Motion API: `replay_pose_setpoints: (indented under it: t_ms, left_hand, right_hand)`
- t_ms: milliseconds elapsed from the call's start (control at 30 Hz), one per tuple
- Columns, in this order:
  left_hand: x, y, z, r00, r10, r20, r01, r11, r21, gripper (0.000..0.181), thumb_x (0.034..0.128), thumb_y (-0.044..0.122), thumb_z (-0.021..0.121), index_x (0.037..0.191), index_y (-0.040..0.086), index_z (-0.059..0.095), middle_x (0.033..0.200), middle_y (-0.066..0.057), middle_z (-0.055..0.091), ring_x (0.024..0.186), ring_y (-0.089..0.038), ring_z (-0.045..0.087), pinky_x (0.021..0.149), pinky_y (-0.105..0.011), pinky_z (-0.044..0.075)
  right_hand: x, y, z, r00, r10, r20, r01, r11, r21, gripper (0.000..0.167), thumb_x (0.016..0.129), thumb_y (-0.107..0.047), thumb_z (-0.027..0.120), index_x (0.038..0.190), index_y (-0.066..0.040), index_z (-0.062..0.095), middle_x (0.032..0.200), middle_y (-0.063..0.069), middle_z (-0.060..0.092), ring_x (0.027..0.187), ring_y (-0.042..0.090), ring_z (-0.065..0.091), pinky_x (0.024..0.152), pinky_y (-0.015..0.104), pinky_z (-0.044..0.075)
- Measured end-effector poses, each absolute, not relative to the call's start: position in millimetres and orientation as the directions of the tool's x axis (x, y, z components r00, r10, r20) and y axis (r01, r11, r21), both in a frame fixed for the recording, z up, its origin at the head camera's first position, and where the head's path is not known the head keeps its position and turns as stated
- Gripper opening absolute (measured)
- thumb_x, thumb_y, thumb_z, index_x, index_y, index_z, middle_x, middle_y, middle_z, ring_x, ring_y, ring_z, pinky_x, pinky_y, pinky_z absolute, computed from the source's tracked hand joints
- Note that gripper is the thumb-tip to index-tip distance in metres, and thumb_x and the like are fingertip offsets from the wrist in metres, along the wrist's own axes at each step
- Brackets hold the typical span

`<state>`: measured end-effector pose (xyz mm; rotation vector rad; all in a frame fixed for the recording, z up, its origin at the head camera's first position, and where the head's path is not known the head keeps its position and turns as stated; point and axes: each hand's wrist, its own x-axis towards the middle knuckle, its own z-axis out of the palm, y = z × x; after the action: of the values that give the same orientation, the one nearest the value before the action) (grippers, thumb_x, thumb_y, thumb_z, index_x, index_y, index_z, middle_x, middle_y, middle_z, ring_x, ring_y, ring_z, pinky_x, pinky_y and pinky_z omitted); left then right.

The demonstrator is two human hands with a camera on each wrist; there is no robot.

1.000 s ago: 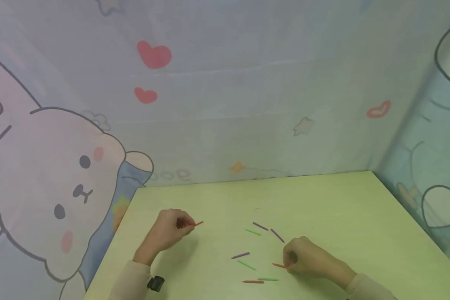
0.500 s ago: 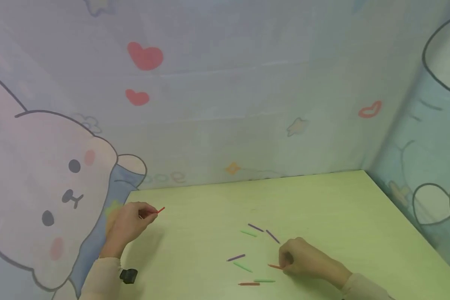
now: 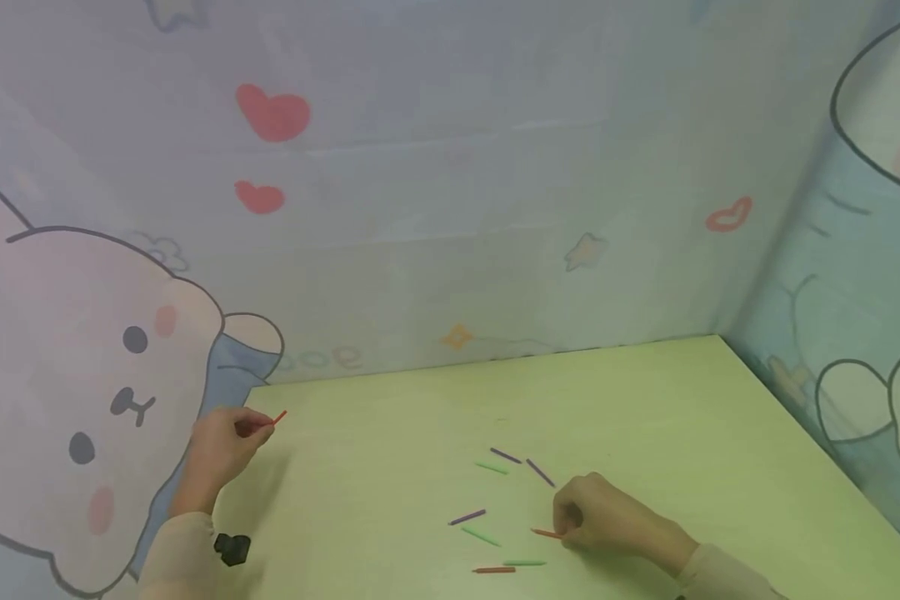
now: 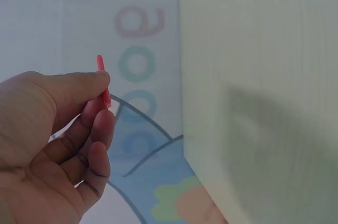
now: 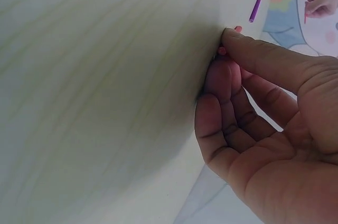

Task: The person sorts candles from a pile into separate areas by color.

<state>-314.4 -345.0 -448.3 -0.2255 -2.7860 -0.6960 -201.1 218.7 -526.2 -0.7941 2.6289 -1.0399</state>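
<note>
My left hand (image 3: 221, 454) is raised over the table's far left corner, pinching a short red stick (image 4: 106, 94) between thumb and fingertips; the stick's upper end pokes out past the thumb in the left wrist view. Low over the table at the front right, my right hand (image 3: 618, 517) pinches the end of an orange-red stick (image 3: 546, 533) whose other end points left. Beside it lie a brown-red stick (image 3: 493, 571), green sticks (image 3: 525, 563) and purple sticks (image 3: 541, 472), loosely scattered. In the right wrist view the fingertips (image 5: 228, 49) are close to the tabletop.
The pale yellow-green table (image 3: 375, 433) meets a patterned cloth backdrop (image 3: 450, 183) along its far edge, and more cloth hangs at the right side. A small black object (image 3: 232, 549) shows by the left sleeve (image 3: 180, 550).
My left hand has moved left and away from the sticks, holding the red stick throughout. The right hand keeps its pinch on the orange-red stick in nearly the same place, while the head view has shifted slightly.
</note>
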Motion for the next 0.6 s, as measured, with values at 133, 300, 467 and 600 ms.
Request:
replay_pose_setpoints:
  t_ms: [133, 300, 467, 600]
  left_hand:
    - [-319.8, -351.5, -461.1, -0.963, 0.075, 0.259, 0.188, 0.875, 0.447, 0.008, 0.0989, 0.014, 0.084, 0.098, 0.007, 0.086, 0.09, -0.007, 0.08, 0.083, -0.025, 0.071, 0.073, -0.042, 0.056]
    - [-323.9, -357.0, -480.5, -0.972, 0.079, 0.221, 0.177, 0.866, 0.469, 0.006, 0.0983, 0.013, 0.085, 0.098, 0.007, 0.086, 0.087, -0.003, 0.08, 0.078, -0.017, 0.069, 0.066, -0.033, 0.055]
    - [-326.6, -354.7, -493.6, -0.963, 0.095, 0.251, 0.202, 0.872, 0.446, 0.004, 0.0948, 0.012, 0.088, 0.092, 0.011, 0.087, 0.081, 0.0, 0.079, 0.074, -0.015, 0.069, 0.065, -0.031, 0.053]
    - [-328.3, -351.6, -498.8, -0.958, 0.096, 0.268, 0.204, 0.889, 0.41, 0.004, 0.0932, 0.012, 0.089, 0.089, 0.013, 0.087, 0.079, 0.0, 0.08, 0.073, -0.015, 0.069, 0.067, -0.032, 0.051]
  right_hand:
    - [-202.2, 218.8, -526.4, -0.836, -0.548, 0.008, -0.406, 0.609, -0.681, 0.024, 0.085, -0.003, 0.093, 0.081, -0.019, 0.075, 0.077, -0.017, 0.063, 0.073, -0.001, 0.054, 0.067, 0.023, 0.051]
    - [-202.2, 218.1, -525.8, -0.84, -0.543, 0.007, -0.405, 0.617, -0.675, 0.024, 0.083, -0.004, 0.093, 0.081, -0.019, 0.075, 0.076, -0.017, 0.063, 0.072, -0.001, 0.053, 0.066, 0.023, 0.05]
    - [-202.1, 218.8, -526.9, -0.842, -0.54, 0.003, -0.401, 0.621, -0.673, 0.024, 0.083, -0.003, 0.093, 0.081, -0.019, 0.076, 0.076, -0.017, 0.063, 0.072, -0.001, 0.052, 0.066, 0.023, 0.049]
    - [-202.6, 220.0, -527.4, -0.842, -0.54, 0.003, -0.399, 0.619, -0.676, 0.024, 0.084, -0.003, 0.093, 0.081, -0.019, 0.076, 0.076, -0.017, 0.063, 0.072, -0.001, 0.052, 0.065, 0.023, 0.049]
